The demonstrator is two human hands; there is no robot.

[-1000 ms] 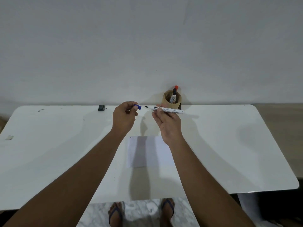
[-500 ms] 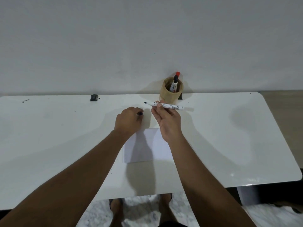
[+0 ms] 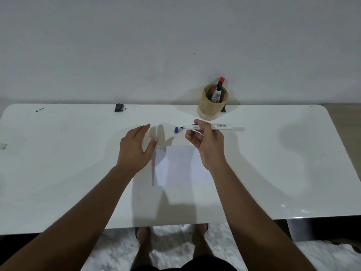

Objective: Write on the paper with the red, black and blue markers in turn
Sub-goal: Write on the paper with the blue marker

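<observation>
My right hand (image 3: 207, 145) grips the uncapped blue marker (image 3: 220, 126), held level above the table with its tip pointing left. Its blue cap (image 3: 176, 130) lies on the table just left of the tip. My left hand (image 3: 136, 149) hovers open, fingers spread, left of the white paper (image 3: 179, 167), holding nothing. The paper lies flat between my hands, with small marks at its top left corner. The red marker (image 3: 221, 80) and black marker (image 3: 217, 92) stand in a tan round holder (image 3: 212, 106) at the table's back edge.
The white table (image 3: 68, 163) runs to a grey wall behind. A small black object (image 3: 119, 107) sits at the back edge on the left, with a few dark specks (image 3: 39, 109) farther left. My feet show under the front edge.
My left hand set the blue cap down on the table and opened, drawing back to the left. My right hand kept the marker nearly in place.
</observation>
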